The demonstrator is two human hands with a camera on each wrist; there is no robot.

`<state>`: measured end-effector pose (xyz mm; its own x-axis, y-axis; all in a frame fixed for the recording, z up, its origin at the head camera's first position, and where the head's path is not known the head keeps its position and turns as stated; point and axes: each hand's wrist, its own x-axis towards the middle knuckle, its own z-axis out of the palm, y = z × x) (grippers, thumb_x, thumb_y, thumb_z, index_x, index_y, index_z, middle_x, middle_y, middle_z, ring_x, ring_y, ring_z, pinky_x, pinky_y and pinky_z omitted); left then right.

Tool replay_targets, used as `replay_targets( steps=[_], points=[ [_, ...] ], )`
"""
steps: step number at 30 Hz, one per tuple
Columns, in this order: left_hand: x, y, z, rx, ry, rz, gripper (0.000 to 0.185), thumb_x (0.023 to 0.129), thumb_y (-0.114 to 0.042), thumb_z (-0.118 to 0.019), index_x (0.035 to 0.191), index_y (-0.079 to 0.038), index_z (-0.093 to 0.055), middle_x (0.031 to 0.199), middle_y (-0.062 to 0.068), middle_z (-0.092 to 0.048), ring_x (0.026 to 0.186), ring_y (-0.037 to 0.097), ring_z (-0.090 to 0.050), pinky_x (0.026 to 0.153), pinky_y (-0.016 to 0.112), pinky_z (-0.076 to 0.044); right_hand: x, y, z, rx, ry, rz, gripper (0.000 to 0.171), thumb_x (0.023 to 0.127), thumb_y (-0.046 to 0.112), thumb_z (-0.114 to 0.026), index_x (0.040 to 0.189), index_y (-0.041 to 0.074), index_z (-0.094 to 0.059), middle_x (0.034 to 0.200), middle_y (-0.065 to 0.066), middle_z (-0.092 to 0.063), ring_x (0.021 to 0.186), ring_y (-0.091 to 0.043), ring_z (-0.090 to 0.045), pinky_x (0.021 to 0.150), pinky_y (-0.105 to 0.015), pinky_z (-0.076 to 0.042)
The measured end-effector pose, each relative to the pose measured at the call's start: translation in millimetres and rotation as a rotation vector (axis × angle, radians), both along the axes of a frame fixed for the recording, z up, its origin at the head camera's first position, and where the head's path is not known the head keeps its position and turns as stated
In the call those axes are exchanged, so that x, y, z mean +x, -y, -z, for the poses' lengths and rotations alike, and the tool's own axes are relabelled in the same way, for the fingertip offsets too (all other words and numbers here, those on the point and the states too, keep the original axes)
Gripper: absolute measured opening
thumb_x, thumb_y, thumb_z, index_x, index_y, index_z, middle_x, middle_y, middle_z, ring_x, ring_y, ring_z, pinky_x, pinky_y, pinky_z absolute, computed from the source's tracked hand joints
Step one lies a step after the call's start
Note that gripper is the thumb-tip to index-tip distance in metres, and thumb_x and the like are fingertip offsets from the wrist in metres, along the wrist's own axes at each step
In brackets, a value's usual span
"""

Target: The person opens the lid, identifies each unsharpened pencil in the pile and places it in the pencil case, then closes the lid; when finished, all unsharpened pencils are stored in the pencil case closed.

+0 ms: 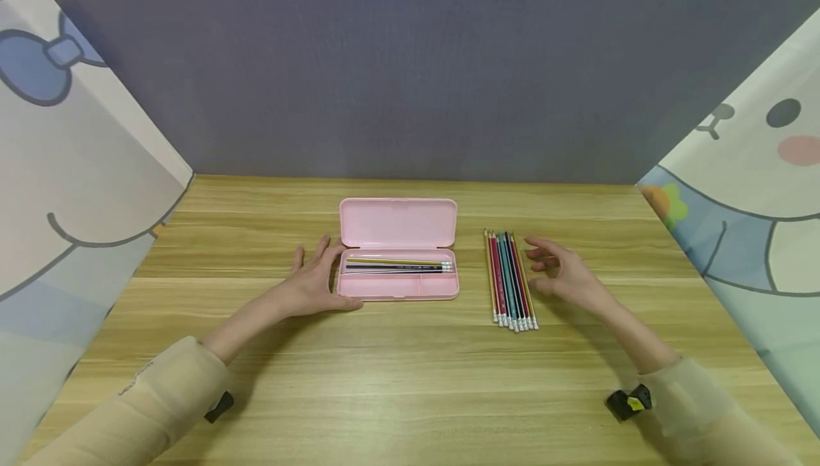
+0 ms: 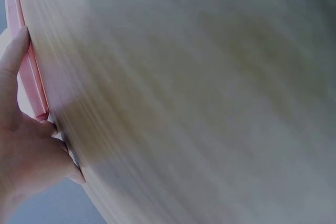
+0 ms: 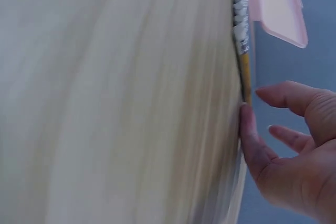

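Sleeves (image 1: 186, 380) come first at the lower corners, each beside a black wrist device (image 1: 629, 403); beyond them, the right hand (image 1: 570, 279) hovers just beside the loose pencils (image 1: 509, 281), thumb and forefinger parted with nothing held between them — whether a fingertip touches the outermost yellow pencil (image 3: 245, 67) I cannot tell; the left hand (image 1: 314, 286) holds the left end of the open pink pencil case (image 1: 378, 287), thumb along the front edge, forefinger at the back corner, other fingers spread; to take up a pencil well from here, I would pinch the outer one lightly by its shaft, so that its neighbours do not roll, with the left hand steadying the case but not tipping it; eraser ends face the person, so a mid-shaft grip should balance best; as for numbers — two sleeves, two wrist devices, two hands, at least eight loose pencils, overlap hiding an exact count; one case with three compartments, at least three stored pencils (image 1: 397, 267) in the back one, erasers at the right; farther off, one raised lid (image 1: 398, 223), then one dark grey wall (image 1: 410, 82) behind the wooden table (image 1: 397, 380)
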<state>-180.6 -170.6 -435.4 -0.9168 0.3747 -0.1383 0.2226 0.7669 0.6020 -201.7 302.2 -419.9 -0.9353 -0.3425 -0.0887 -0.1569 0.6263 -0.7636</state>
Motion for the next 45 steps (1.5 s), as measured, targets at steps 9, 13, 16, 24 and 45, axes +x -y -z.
replay_targets(
  steps=[9, 13, 16, 24, 45],
  points=[
    [-1.0, -1, -0.4, 0.008, -0.003, 0.006, 0.098, 0.078, -0.050, -0.087, 0.149, -0.015, -0.029, 0.170, 0.017, -0.026, 0.159, 0.050, -0.002, 0.119, 0.077, 0.010, 2.4, 2, -6.4, -0.023, 0.088, 0.042, 0.085, 0.084, 0.003, -0.078, 0.157, -0.001, -0.035, 0.143, -0.031, -0.052, 0.120, -0.041, -0.058, 0.085, -0.013, -0.051],
    [-1.3, -2, -0.8, 0.002, -0.002, 0.006, 0.098, 0.078, -0.051, -0.087, 0.149, -0.014, -0.029, 0.170, 0.018, -0.025, 0.159, 0.050, -0.003, 0.119, 0.077, 0.010, 3.2, 5, -8.8, -0.049, 0.119, 0.041, 0.087, 0.084, 0.001, -0.078, 0.158, -0.003, -0.031, 0.144, -0.033, -0.049, 0.121, -0.041, -0.056, 0.084, -0.014, -0.052],
    [-1.9, -2, -1.0, -0.004, 0.001, 0.005, 0.099, 0.078, -0.051, -0.086, 0.149, -0.015, -0.029, 0.171, 0.017, -0.024, 0.160, 0.049, -0.002, 0.120, 0.076, 0.010, 3.2, 5, -9.2, -0.050, 0.124, 0.040, 0.087, 0.084, -0.001, -0.077, 0.157, -0.005, -0.030, 0.144, -0.034, -0.049, 0.120, -0.041, -0.055, 0.082, -0.014, -0.052],
    [-1.9, -1, -1.6, -0.004, 0.007, 0.001, 0.099, 0.078, -0.050, -0.086, 0.150, -0.015, -0.028, 0.171, 0.018, -0.024, 0.160, 0.049, -0.002, 0.120, 0.076, 0.011, 1.3, 8, -9.6, 0.007, 0.104, 0.045, 0.086, 0.080, -0.003, -0.080, 0.153, -0.010, -0.035, 0.134, -0.033, -0.054, 0.108, -0.031, -0.059, 0.078, -0.015, -0.053],
    [-0.6, 1, -0.2, -0.009, 0.009, 0.004, 0.098, 0.078, -0.050, -0.086, 0.149, -0.015, -0.028, 0.171, 0.018, -0.024, 0.160, 0.049, -0.002, 0.119, 0.076, 0.010, 1.8, 2, -12.8, -0.130, 0.289, 0.081, 0.076, 0.085, -0.004, -0.062, 0.153, -0.015, -0.030, 0.129, -0.030, -0.051, 0.097, -0.016, -0.062, 0.077, -0.025, -0.061]
  ],
)
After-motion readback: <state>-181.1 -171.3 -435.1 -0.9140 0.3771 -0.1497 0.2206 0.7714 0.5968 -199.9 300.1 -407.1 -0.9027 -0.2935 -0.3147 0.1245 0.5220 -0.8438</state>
